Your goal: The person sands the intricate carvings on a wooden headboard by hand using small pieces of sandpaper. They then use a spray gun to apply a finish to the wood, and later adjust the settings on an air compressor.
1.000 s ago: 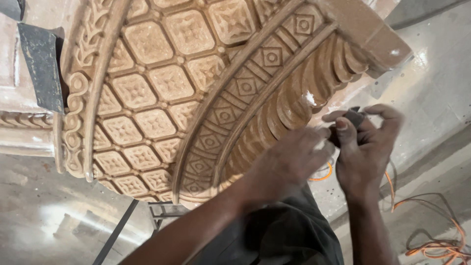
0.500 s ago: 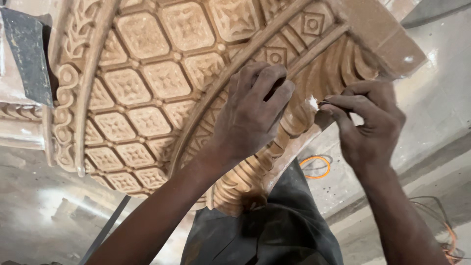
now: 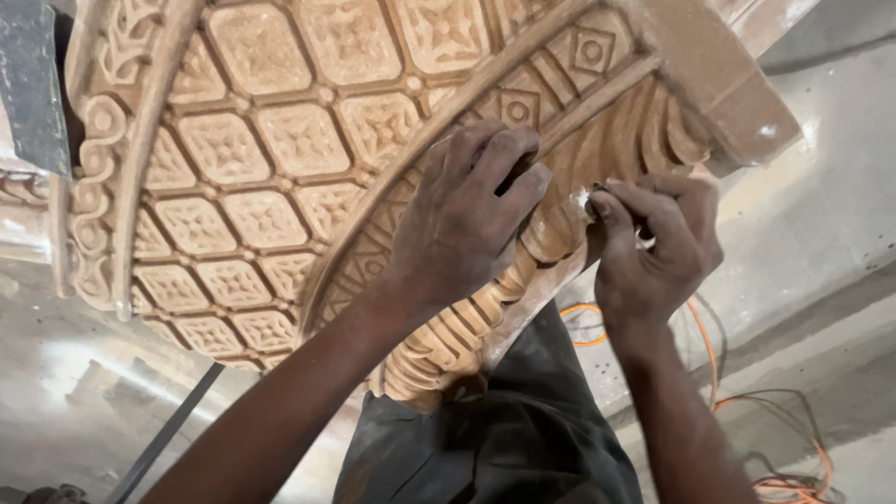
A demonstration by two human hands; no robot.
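The left hand (image 3: 462, 224), a second ago down beside the right, is now being pressed flat over the carved wooden panel (image 3: 280, 149), its fingers spread and curled on the fluted border, clamped on nothing. The panel is being steadied, so the fine work is judged to be continuing at the rim. The right hand (image 3: 658, 247) is being held against that edge, fingers pinched together on something small and pale; what it is cannot be told. Orange cables (image 3: 709, 345) are being cut off by the frame
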